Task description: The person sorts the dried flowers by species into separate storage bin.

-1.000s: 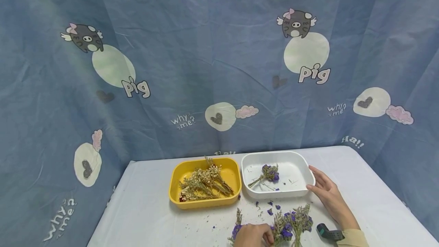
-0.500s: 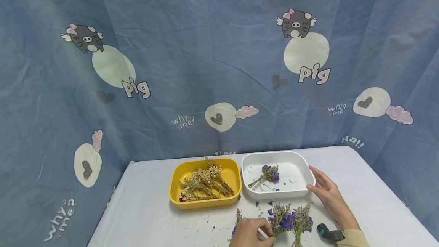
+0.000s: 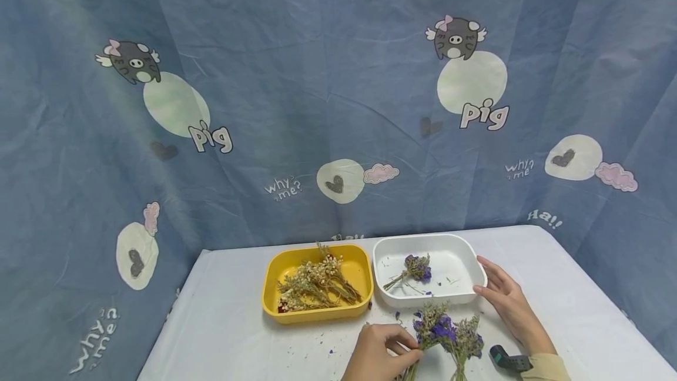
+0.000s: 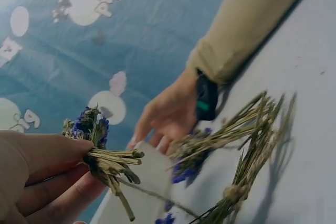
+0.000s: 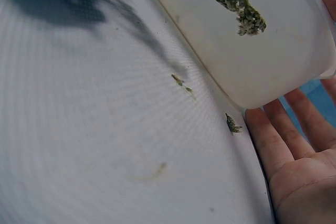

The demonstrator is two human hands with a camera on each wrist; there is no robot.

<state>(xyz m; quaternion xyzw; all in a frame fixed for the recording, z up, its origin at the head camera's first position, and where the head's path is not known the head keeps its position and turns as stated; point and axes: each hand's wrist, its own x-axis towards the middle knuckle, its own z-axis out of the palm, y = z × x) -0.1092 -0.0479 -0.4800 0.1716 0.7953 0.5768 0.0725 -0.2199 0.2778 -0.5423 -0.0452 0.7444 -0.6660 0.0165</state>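
Note:
My left hand (image 3: 378, 353) pinches a small bunch of dried purple flowers (image 3: 432, 327) by its stems, between thumb and fingers. In the left wrist view the cut stem ends (image 4: 116, 162) point out from under the thumb, and purple heads show behind. My right hand (image 3: 509, 298) touches the right end of the white tray (image 3: 460, 296), its fingers fairly straight along the outside corner. One purple-flowered bunch (image 3: 415, 269) lies inside that tray. Another dried bunch (image 3: 464, 343) lies on the table just right of the held one.
A yellow tray (image 3: 296, 315) left of the white one holds several cream-flowered dried bunches (image 3: 317, 281). Loose petals and bits (image 3: 398, 315) are scattered on the white cloth (image 3: 227, 316). A patterned blue curtain (image 3: 328, 104) hangs behind the table.
My left hand has taken hold of the purple bunch by its stems and raised it slightly, toward the white tray. The right hand stays at the tray's end.

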